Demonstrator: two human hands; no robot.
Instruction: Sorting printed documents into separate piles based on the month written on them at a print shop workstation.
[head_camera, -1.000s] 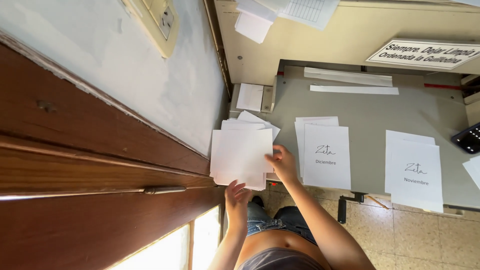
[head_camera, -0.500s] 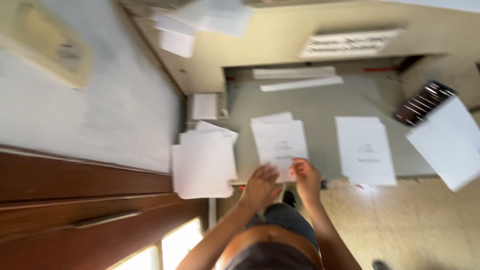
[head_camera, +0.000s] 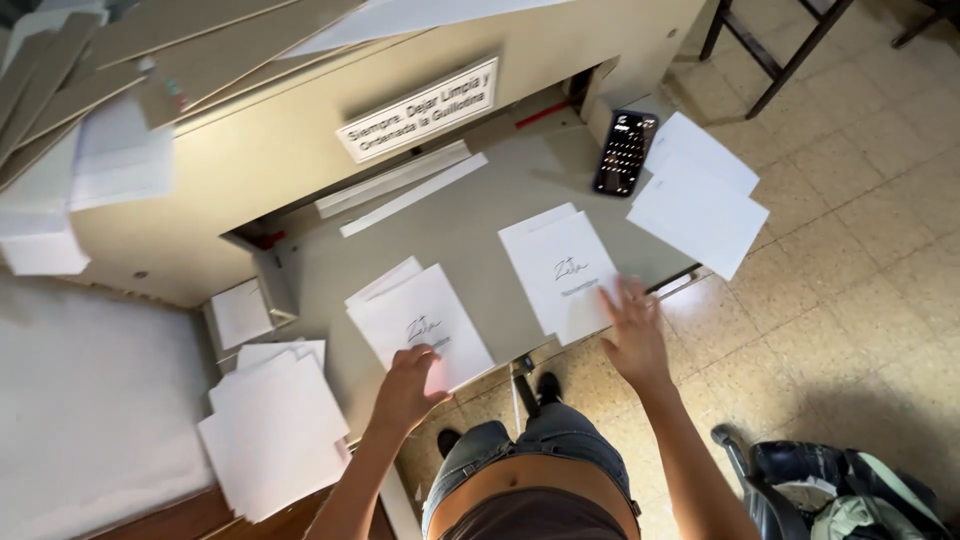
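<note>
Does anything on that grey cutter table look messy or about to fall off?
Yes. The stack of blank white sheets at the right corner juts over the edge of the grey metal table, above the floor. The fanned white pile at the left end sits askew. Both hands rest on the tidier printed stacks.

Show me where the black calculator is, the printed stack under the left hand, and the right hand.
black calculator (head_camera: 624, 152), head view, middle of its keypad.
printed stack (head_camera: 415, 318), head view, bare top sheet above the fingers.
right hand (head_camera: 633, 335), head view, back of the hand.

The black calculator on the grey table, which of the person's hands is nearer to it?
Right. The right hand lies on the printed stack just below the calculator; the left hand rests on another stack, farther off.
</note>
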